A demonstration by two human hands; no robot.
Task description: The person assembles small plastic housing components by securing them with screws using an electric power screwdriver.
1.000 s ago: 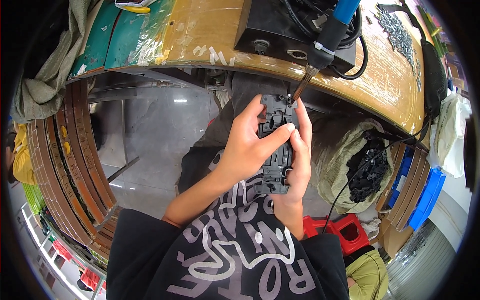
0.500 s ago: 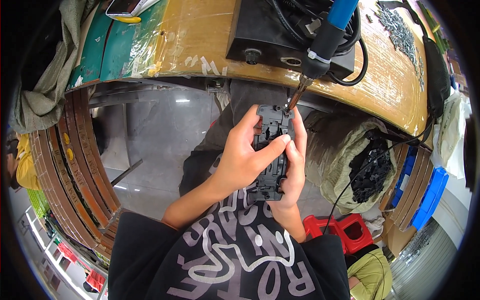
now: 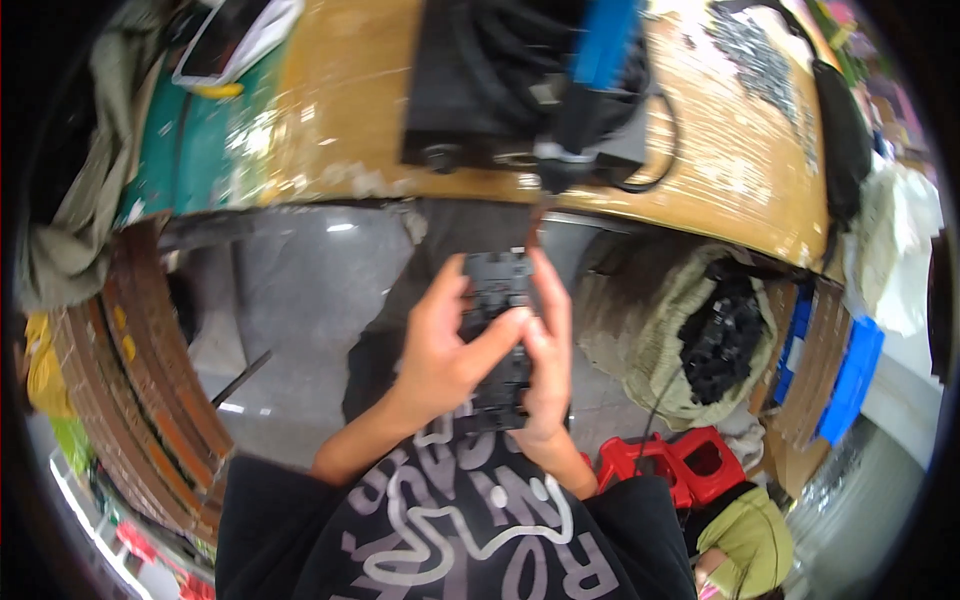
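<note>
Both hands hold a long black plastic housing (image 3: 497,285) upright in front of my shirt, its moulded inner side facing up. My left hand (image 3: 440,345) grips the left edge, its thumb lying across the middle. My right hand (image 3: 547,370) closes round the right edge, with the index finger stretched toward the top corner. Above that corner points the copper-coloured tip of a soldering iron (image 3: 600,50) with a blue handle, fixed over the bench. The tip seems just clear of the housing, but motion blur makes the gap hard to judge.
A black box (image 3: 470,130) with cables stands on the tape-covered bench (image 3: 340,110). Small metal screws (image 3: 755,60) lie at the back right. Right of me sits a sack (image 3: 645,370) of black parts, beside a red stool (image 3: 650,462). Stacked brown boards (image 3: 150,350) stand left.
The housing has come down and toward me, away from the iron's tip, which was at its top right corner. My grip is the same. The whole view has shifted and blurred.
</note>
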